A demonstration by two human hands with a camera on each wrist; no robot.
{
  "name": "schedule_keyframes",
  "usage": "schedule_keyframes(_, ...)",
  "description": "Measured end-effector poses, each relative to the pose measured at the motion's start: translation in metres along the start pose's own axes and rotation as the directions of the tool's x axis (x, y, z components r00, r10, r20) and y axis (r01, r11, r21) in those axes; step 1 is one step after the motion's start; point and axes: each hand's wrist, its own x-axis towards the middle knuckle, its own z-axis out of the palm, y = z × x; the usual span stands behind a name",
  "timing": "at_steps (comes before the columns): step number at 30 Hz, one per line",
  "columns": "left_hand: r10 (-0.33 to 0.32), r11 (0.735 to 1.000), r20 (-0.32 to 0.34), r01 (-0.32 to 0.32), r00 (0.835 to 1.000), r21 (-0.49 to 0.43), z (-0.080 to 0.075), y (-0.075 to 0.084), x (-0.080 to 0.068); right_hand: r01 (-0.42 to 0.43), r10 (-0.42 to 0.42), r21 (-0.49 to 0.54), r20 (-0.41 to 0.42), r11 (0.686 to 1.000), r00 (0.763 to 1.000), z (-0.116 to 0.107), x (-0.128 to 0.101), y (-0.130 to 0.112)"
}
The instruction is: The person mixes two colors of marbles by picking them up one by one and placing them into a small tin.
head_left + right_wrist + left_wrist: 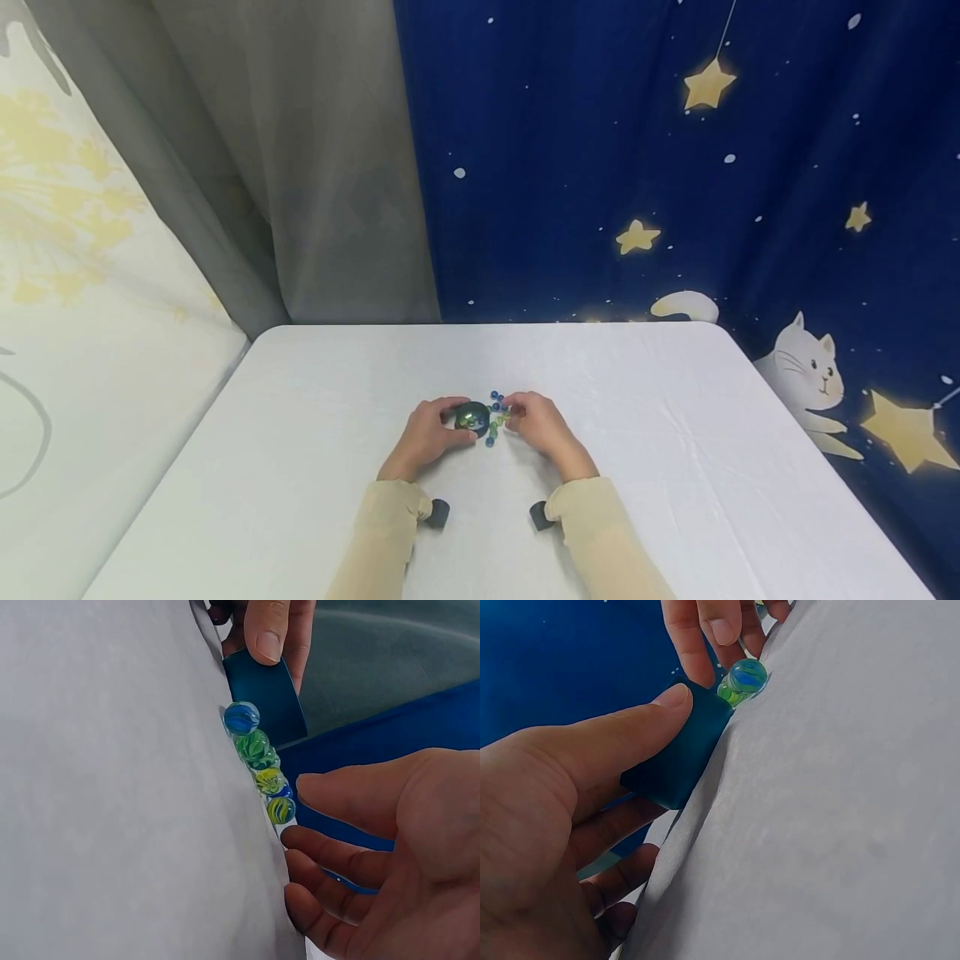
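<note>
A small dark teal cup (472, 406) stands on the table with several glass marbles showing inside it. My left hand (431, 433) grips it from the left, the thumb on the near side and fingers round the far side. Just right of the cup lie several loose marbles, among them a blue one (242, 718), a green one (253, 744) and a yellow-striped one (281, 811). My right hand (536, 423) is beside these marbles, its fingers loosely bent and its thumb apart from the forefinger. No marble shows between them in the right wrist view.
The white table (300, 500) has faint creases at the right. Behind it hang a grey curtain (337, 167) and a dark blue one (540, 167) with stars and a cat. A black device (438, 513) sits at the left wrist, another (539, 515) at the right.
</note>
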Motion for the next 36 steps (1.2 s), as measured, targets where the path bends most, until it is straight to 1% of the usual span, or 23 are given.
schedule_keyframes(4, 0.001, 1.0, 0.001, -0.001, 1.0, 0.009, -0.0006, 0.0006, -0.0002, 0.006, -0.005, -0.006, 0.002, 1.0, 1.0, 0.0001, -0.0005, 0.0003)
schedule_keyframes(11, -0.022, 1.0, 0.006, 0.022, 1.0, -0.002, -0.0015, 0.0013, -0.0007, 0.034, -0.033, -0.042, 0.023, 0.999, 0.999, 0.0007, 0.0004, -0.0003)
schedule_keyframes(16, -0.009, 1.0, 0.003, 0.009, 1.0, -0.002, -0.002, 0.0008, -0.0012, 0.058, -0.056, -0.068, 0.041, 0.996, 0.998, -0.0003, 0.0, -0.0023)
schedule_keyframes(29, 0.0, 1.0, 0.002, 0.0, 1.0, -0.003, -0.0011, 0.0009, -0.0024, 0.03, -0.026, -0.102, 0.046, 0.994, 0.999, 0.0005, -0.0011, -0.0033)
schedule_keyframes(36, -0.004, 1.0, 0.004, 0.004, 1.0, -0.003, -0.0011, 0.0018, -0.0023, 0.041, -0.036, -0.111, 0.047, 0.993, 0.998, 0.0001, -0.0012, -0.0043)
